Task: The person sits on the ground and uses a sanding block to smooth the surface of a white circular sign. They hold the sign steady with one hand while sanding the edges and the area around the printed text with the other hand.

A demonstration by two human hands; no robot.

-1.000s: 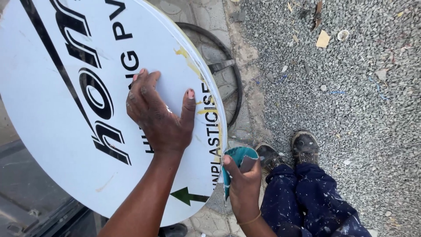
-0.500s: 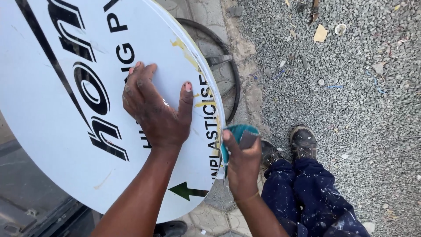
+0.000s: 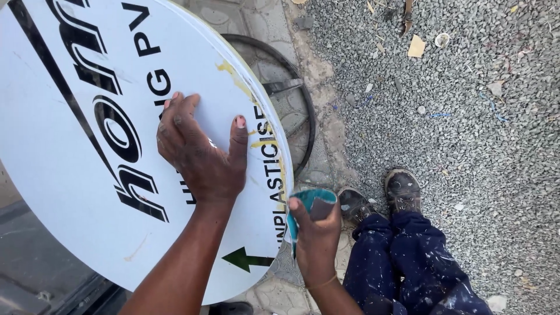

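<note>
Sunlit grey gravel ground [image 3: 466, 116] beside patterned paving stones [image 3: 262, 23]

smooth white sign panel [image 3: 76, 192], rough gravel [image 3: 466, 116]

You're outdoors at a rough work yard: loose grey gravel [image 3: 466, 116], worn paving [image 3: 256, 23], and paint-spattered trousers [image 3: 402, 262] show it.

Below me I see my own two scuffed work shoes [image 3: 379, 198] and my dark blue trousers [image 3: 402, 262], flecked with pale paint. Grey gravel [image 3: 466, 116] spreads to my right, littered with scraps of cardboard [image 3: 416, 46] and a small bottle cap [image 3: 443, 39]. A dark metal ring [image 3: 300, 105] lies on the patterned paving [image 3: 256, 20] beside the gravel.
</note>
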